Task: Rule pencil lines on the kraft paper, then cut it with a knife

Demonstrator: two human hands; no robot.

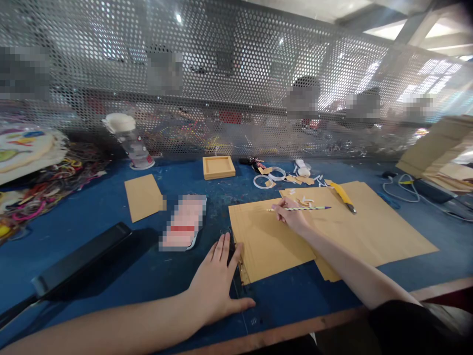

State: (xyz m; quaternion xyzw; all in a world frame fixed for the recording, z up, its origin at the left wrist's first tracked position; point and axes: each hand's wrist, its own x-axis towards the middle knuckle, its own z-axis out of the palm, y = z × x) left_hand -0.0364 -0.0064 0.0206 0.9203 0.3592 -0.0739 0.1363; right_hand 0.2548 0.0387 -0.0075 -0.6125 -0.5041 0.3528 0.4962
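Observation:
My right hand (pixel 291 215) holds a patterned pencil (pixel 316 208) over a brown paper sheet (pixel 273 251), which lies on several like sheets. The pencil lies nearly level, its tip pointing left. My left hand (pixel 214 283) rests with fingers spread at the sheet's left edge, by a narrow clear strip (pixel 243 274) that looks like a ruler. Larger brown sheets (pixel 384 236) spread out under and to the right, with a yellow utility knife (pixel 343 197) on them. Small white scraps (pixel 305 200) lie just beyond my right hand.
A phone (pixel 185 222), a small brown card (pixel 143 197) and a long black object (pixel 84 256) lie to the left. Behind are a square tray (pixel 219 167), tape rings (pixel 263 182) and a clear bottle (pixel 136 148). A perforated metal screen (pixel 236 64) backs the blue table (pixel 162 281).

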